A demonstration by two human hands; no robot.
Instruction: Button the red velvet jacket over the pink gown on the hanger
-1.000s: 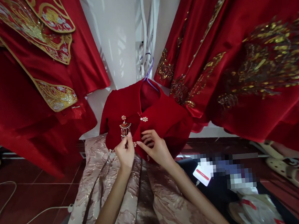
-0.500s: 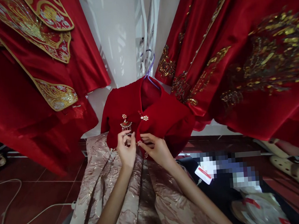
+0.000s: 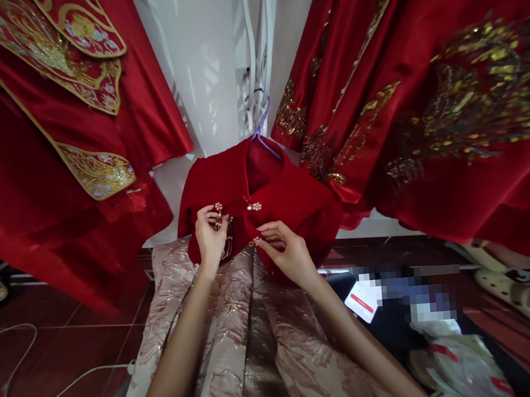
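Note:
A red velvet-like jacket hangs in front of me on a purple hanger. Its upper front carries a jewelled frog button. My left hand is closed, thumb and fingers pinching a tasselled brooch on the jacket's left side; part of the brooch is hidden by the fingers. Lower on the front opening, my right hand is closed on the jacket's edge at a small beaded button. Beneath both arms spreads a pale pink brocade skirt.
Embroidered red garments hang at the left and right. A lit phone lies on a dark surface, near plastic-wrapped items. A white cable crosses the tiled floor; clogs stand at the right.
My left hand has moved up and left onto the brooch, pulling its tassels askew. My right hand has shifted slightly right and up, drawing the jacket's edge and lower button with it.

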